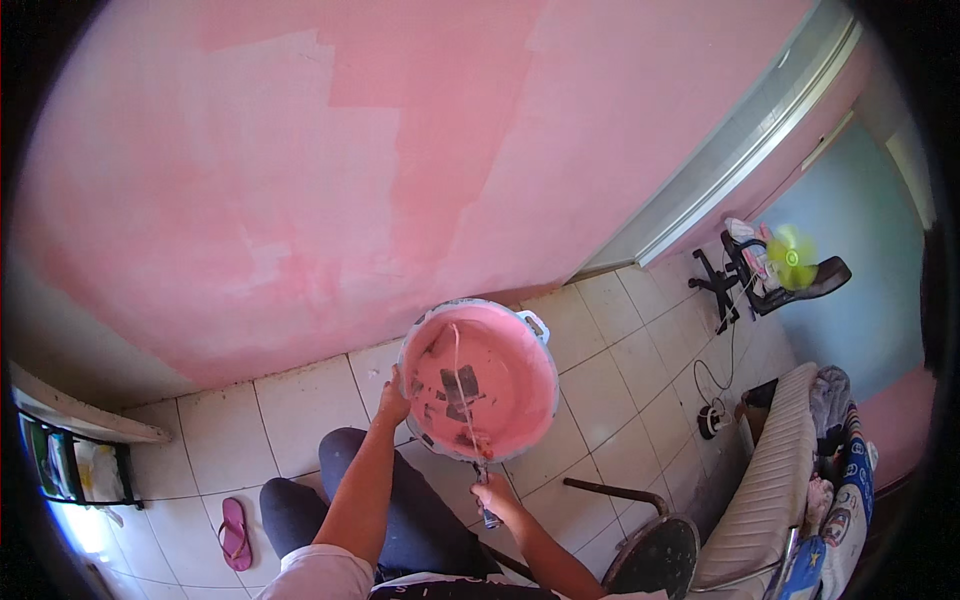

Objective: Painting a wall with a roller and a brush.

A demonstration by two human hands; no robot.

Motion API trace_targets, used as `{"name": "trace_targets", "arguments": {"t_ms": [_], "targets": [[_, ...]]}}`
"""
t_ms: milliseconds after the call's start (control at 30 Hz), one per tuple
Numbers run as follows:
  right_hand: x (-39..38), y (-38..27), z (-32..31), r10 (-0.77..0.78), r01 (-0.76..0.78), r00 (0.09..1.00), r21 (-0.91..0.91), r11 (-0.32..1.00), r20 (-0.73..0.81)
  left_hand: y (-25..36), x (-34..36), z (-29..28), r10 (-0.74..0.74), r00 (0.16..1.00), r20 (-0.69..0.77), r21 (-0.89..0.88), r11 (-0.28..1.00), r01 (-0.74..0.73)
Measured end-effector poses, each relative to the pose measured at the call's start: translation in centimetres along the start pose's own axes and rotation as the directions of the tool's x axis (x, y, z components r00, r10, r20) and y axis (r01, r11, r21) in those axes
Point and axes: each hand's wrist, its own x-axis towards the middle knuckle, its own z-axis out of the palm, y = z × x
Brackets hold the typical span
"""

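Note:
A round basin [537,400] with a pale rim, white side handles and pink paint inside stands in front of me at the foot of the wall. My left hand [393,398] grips the basin's left rim, fingers partly hidden behind it. My right hand [495,497] is closed around the dark handle of a painting tool [490,519] at the basin's near edge. From that handle a thin pink strip [460,375] runs up across the basin; whether it belongs to the tool I cannot tell. Dark patches show on the basin's bottom.
The pink wall [440,130] has darker painted areas. A round dark stool [655,560] stands at my right, near a cushioned seat [760,470] piled with cloth. A yellow-bladed fan [792,257] and a black swivel chair [715,285] are farther right. One pink flip-flop [234,535] lies left on the tiles.

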Motion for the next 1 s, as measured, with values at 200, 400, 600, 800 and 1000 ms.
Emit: {"name": "trace_targets", "arguments": {"t_ms": [200,400,600,800,1000], "targets": [[-4.3,-0.8,-1.5,-0.025,-0.124,0.926,0.366,0.923,0.376,-7.0,-0.4,-2.4,0.109,0.966,-0.235,0.475,0.88,0.016],[-14.0,-4.1,-1.5,-0.098,-0.106,0.907,0.447,0.888,0.41,3.3,-4.3,-2.1,-0.004,0.934,-0.357,-0.021,1.0,-0.004],[-9.0,-6.8,2.7,-0.015,-0.132,0.863,0.254,0.958,0.504,15.8,-11.9,-7.6,0.067,0.991,0.12,-0.896,0.438,0.079],[-9.4,-6.5,8.2,-0.112,-0.138,0.845,0.416,0.899,0.523,14.3,-9.4,-6.9,-0.055,0.928,-0.37,-0.64,0.739,-0.211],[-13.0,-9.5,11.5,-0.125,-0.174,0.847,0.491,0.854,0.517,18.8,-12.6,-11.7,-0.032,0.924,-0.382,-0.534,0.823,-0.193]]}}
